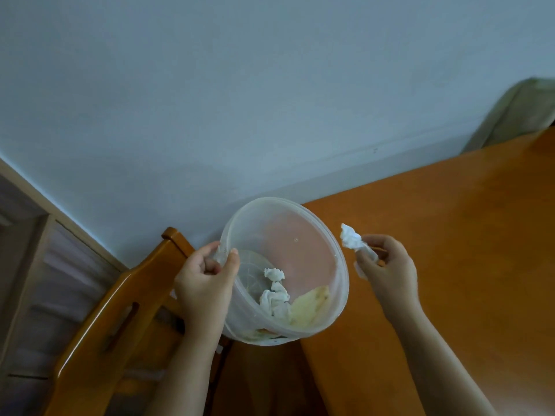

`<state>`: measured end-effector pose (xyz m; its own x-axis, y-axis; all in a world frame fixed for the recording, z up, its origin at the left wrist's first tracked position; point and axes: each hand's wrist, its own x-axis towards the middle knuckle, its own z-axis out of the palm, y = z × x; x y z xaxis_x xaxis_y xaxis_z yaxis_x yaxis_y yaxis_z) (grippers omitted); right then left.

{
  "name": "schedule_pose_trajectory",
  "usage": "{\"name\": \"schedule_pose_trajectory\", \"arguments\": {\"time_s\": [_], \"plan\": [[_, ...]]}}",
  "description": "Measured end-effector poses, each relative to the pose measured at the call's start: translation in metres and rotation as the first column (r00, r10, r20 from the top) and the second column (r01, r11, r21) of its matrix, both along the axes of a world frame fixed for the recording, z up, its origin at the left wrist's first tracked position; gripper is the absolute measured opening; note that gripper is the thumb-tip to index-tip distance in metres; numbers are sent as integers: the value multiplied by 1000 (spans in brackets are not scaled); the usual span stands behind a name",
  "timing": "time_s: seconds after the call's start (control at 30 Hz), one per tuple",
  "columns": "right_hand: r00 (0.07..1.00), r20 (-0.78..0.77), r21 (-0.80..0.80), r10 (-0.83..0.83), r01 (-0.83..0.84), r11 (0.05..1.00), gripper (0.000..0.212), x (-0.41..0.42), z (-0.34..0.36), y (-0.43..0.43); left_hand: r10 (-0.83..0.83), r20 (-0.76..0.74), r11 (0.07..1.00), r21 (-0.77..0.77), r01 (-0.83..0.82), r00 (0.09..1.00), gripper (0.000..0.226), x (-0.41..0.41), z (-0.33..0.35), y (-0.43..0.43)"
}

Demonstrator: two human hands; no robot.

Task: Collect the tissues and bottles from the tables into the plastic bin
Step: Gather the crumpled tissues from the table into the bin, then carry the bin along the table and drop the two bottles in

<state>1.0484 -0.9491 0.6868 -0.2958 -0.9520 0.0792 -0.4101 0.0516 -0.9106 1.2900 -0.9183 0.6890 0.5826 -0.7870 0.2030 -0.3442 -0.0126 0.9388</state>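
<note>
A clear round plastic bin (pixel 303 223) is tilted toward me at the left edge of the orange wooden table (pixel 465 235). My left hand (pixel 204 283) grips its near-left rim, thumb inside. Crumpled white tissues (pixel 274 292) and a yellowish scrap (pixel 309 307) lie at the bottom of the bin. My right hand (pixel 387 268) pinches a crumpled white tissue (pixel 351 239) just right of the bin's rim, above the table. No bottle is in view.
A wooden chair (pixel 120 301) of the same orange colour stands below the bin at the left. A pale blue wall fills the upper view. A greenish fabric object (pixel 519 112) sits at the far right behind the table.
</note>
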Motion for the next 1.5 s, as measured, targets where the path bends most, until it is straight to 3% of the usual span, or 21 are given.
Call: {"name": "schedule_pose_trajectory", "arguments": {"time_s": [0.23,0.43,0.67,0.9,1.27,1.5], "plan": [[970,-31,39,242,-241,970,30,8,36,58,-75,14,996,-57,76,997,21,-31,30,40],[957,-196,-8,214,-220,975,43,-6,51,110,-151,-16,985,-91,149,988,17,-52,50,76],[952,-301,-44,-51,40,998,40,-27,69,191,-378,-29,920,-118,373,925,14,-63,53,98],[840,-439,-57,-318,327,943,43,-31,72,275,-578,-75,811,-158,563,812,12,-84,51,120],[565,-566,-71,-600,692,719,46,-58,69,411,-801,-89,597,-191,779,592,14,-167,55,187],[447,-603,-63,-661,799,598,45,-104,69,499,-887,-45,458,-191,868,459,19,-246,57,256]]}}
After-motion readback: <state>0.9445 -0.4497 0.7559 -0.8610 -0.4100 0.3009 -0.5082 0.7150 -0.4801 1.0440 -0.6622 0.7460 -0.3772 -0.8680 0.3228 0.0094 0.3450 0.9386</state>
